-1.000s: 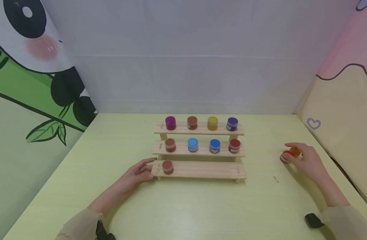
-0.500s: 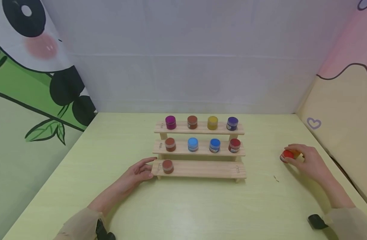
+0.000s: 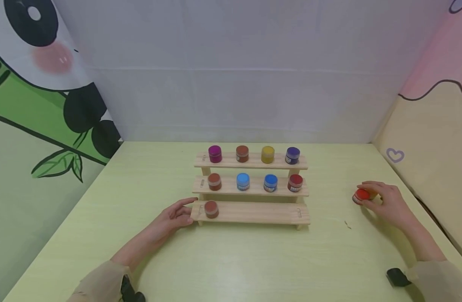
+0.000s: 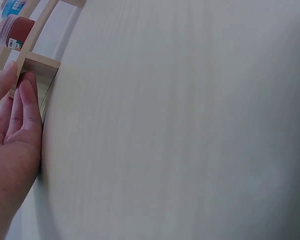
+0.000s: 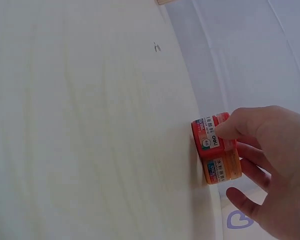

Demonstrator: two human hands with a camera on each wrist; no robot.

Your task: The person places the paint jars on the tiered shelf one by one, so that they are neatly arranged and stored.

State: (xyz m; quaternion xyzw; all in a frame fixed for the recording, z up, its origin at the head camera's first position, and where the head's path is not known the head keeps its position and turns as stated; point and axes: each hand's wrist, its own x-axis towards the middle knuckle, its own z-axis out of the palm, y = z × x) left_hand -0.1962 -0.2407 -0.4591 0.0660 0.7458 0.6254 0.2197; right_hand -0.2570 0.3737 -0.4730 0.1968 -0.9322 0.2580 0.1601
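My left hand [image 3: 173, 218] holds the left end of a three-step wooden rack [image 3: 253, 213], thumb on one side of the lowest board and fingers on the other, as the left wrist view shows. At the right of the table my right hand [image 3: 390, 204] pinches a red paint jar [image 5: 212, 135] between thumb and fingers. Directly beside that jar is an orange paint jar [image 5: 223, 167], mostly hidden by the hand in the head view. A brown-lidded jar [image 3: 211, 209] stands at the left of the lowest step.
Brown, light blue [image 3: 243, 181], blue and dark red jars line the middle step. Purple [image 3: 215, 154], brown, yellow and dark blue ones stand on the top step. A small mark [image 3: 347, 225] lies on the table between rack and right hand. Printed cloth walls enclose the table.
My right hand has shifted slightly around the jars, so the orange jar shows less and the red lid shows more. The left hand and the rack have stayed put.
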